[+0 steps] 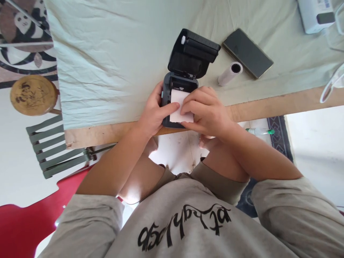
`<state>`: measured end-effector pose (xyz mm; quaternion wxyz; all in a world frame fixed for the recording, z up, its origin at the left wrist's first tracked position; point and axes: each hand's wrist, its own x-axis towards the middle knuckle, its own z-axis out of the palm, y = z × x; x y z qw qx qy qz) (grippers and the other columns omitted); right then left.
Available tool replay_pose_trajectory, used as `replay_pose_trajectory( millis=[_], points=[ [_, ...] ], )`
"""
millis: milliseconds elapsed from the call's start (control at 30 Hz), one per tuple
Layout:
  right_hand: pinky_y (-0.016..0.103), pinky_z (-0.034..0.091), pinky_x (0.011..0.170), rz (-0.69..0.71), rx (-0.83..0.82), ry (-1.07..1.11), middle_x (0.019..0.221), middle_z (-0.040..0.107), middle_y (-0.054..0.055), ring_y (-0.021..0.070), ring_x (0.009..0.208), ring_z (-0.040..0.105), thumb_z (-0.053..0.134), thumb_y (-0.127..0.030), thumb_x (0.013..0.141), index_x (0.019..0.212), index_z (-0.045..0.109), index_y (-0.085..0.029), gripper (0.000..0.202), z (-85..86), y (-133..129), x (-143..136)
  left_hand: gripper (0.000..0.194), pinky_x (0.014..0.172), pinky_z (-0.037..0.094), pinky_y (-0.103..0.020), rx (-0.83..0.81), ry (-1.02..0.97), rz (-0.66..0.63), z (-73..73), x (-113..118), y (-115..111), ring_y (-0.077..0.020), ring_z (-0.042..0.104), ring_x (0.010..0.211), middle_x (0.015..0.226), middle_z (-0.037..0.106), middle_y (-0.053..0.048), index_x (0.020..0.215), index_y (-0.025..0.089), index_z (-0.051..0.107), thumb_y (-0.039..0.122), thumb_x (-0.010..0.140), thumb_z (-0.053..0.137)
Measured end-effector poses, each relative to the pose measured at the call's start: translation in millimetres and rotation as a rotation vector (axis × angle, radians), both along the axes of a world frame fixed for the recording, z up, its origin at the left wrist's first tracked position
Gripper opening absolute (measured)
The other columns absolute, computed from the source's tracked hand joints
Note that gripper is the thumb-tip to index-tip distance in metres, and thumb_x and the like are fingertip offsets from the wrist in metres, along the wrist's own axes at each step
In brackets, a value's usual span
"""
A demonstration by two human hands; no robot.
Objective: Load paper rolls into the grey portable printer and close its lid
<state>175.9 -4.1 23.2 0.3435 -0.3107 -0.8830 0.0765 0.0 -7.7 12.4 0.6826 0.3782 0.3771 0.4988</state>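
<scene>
1. Rm w/ pale floor (317, 139); table has pale green cloth (107, 57), w/ bare wood edge (249, 107) on near side.
2. Nearest: person's grey T-shirt (185, 218) w/ black lettering, & drab shorts (220, 181). Red item (24, 222) at near L, partly cut off.
3. Dk green slatted seat (51, 152) L of table; clear bottle (256, 131) w/ green cap on R, beyond wood edge, lower than tabletop.
4. L hand (157, 111): fingers wrapped round L side of blk label printer (167, 116), thumb pressed on white paper (176, 114).
5. R hand (205, 111): fingers bent onto same paper, thumb by its near edge; can't tell if actually gripping.
6. Printer sits at near table edge, lid (195, 53) up on far side, paper in its bay.
7. Round wooden stool (33, 95), far L, off table.
8. R of printer: white roll (229, 74), dk hollow end; upright or lying, can't tell. Eyeglasses (326, 94) at R edge.
9. Just beyond roll: smartphone (247, 53), dk screen.
10. Far R: white boxy device (314, 16).
</scene>
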Motion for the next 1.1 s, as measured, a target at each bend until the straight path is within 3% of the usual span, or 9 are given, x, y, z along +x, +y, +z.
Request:
replay_pose_trajectory(
  millis=[100, 200, 333, 400, 500, 633, 733, 833, 1100],
  points=[
    [0.039, 0.047, 0.075, 0.003, 0.015, 0.201, 0.085, 0.061, 0.002, 0.0190, 0.081, 0.058, 0.055, -0.049, 0.084, 0.083, 0.058, -0.024, 0.026, 1.4, 3.6, 5.0, 0.057, 0.087, 0.050, -0.033, 0.032, 0.054, 0.012, -6.2, -1.4, 3.1, -0.0250, 0.060, 0.108, 0.108, 0.064, -0.003, 0.119, 0.026, 0.053, 0.023, 0.066, 0.076],
    [0.033, 0.050, 0.069, -0.212, 0.037, 0.456, 0.100, 0.055, 0.006, 0.0194, 0.092, 0.058, 0.050, -0.046, 0.086, 0.099, 0.057, -0.025, 0.026, 1.6, 12.4, 11.8, 0.082, 0.088, 0.051, -0.039, 0.108, 0.067, -0.020, -17.6, -3.2, 8.7, -0.0292, 0.058, 0.113, 0.120, 0.061, -0.004, 0.128, 0.031, 0.045, 0.028, 0.055, 0.083],
    [0.027, 0.047, 0.046, -0.228, -0.292, 0.595, 0.144, 0.037, 0.002, 0.0263, 0.128, 0.046, 0.043, -0.057, 0.086, 0.131, 0.038, -0.033, 0.051, 1.0, 23.5, 19.1, 0.081, 0.091, 0.051, -0.041, 0.161, 0.077, -0.068, -28.0, -6.0, 13.0, -0.0290, 0.057, 0.113, 0.126, 0.058, -0.001, 0.127, 0.034, 0.047, 0.031, 0.055, 0.084],
    [0.028, 0.044, 0.042, -0.179, -0.502, 0.674, 0.141, 0.044, 0.000, 0.0258, 0.116, 0.055, 0.039, -0.059, 0.087, 0.125, 0.045, -0.035, 0.046, 0.1, 26.7, 20.9, 0.078, 0.091, 0.051, -0.041, 0.178, 0.073, -0.068, -29.4, -6.7, 12.8, -0.0284, 0.057, 0.113, 0.126, 0.058, -0.001, 0.126, 0.033, 0.048, 0.032, 0.056, 0.084],
    [0.026, 0.038, 0.042, -0.104, -0.633, 0.762, 0.113, 0.060, 0.001, 0.0127, 0.067, 0.059, 0.045, -0.055, 0.087, 0.113, 0.055, -0.031, 0.037, -3.2, 28.4, 21.2, 0.075, 0.092, 0.051, -0.038, 0.201, 0.040, -0.060, -28.6, -6.9, 11.0, -0.0271, 0.056, 0.116, 0.128, 0.056, -0.001, 0.125, 0.032, 0.049, 0.030, 0.058, 0.084],
    [0.021, 0.043, 0.048, -0.084, -0.781, 0.688, 0.114, 0.057, 0.000, 0.0015, 0.050, 0.044, 0.054, -0.040, 0.088, 0.115, 0.054, -0.026, 0.029, -7.1, 26.2, 19.8, 0.071, 0.098, 0.050, -0.038, 0.177, 0.030, -0.063, -23.0, -6.7, 7.8, -0.0263, 0.054, 0.121, 0.125, 0.058, -0.002, 0.126, 0.030, 0.049, 0.026, 0.063, 0.081],
    [0.021, 0.049, 0.058, -0.023, -0.948, 0.527, 0.120, 0.053, 0.003, 0.0069, 0.070, 0.056, 0.058, -0.041, 0.087, 0.126, 0.045, -0.026, 0.044, -6.7, 23.9, 18.9, 0.075, 0.102, 0.048, -0.039, 0.139, 0.044, -0.071, -16.4, -5.8, 5.2, -0.0287, 0.050, 0.127, 0.123, 0.060, -0.003, 0.125, 0.030, 0.049, 0.026, 0.059, 0.083],
    [0.027, 0.053, 0.076, 0.146, -0.969, 0.429, 0.116, 0.053, 0.004, 0.0166, 0.099, 0.057, 0.067, -0.048, 0.080, 0.128, 0.038, -0.025, 0.061, -6.0, 23.5, 17.8, 0.073, 0.103, 0.047, -0.039, 0.127, 0.031, -0.056, -10.8, -3.7, 2.5, -0.0302, 0.048, 0.129, 0.126, 0.059, -0.004, 0.125, 0.028, 0.049, 0.029, 0.060, 0.082],
    [0.034, 0.052, 0.084, 0.158, -0.885, 0.379, 0.115, 0.051, 0.005, 0.0199, 0.101, 0.056, 0.068, -0.058, 0.075, 0.129, 0.033, -0.026, 0.071, -14.4, 23.4, 14.9, 0.053, 0.071, 0.055, -0.032, 0.090, 0.085, -0.047, -7.2, -3.5, 0.9, -0.0264, 0.065, 0.096, 0.100, 0.065, -0.006, 0.111, 0.021, 0.058, 0.035, 0.065, 0.080]
  ],
)
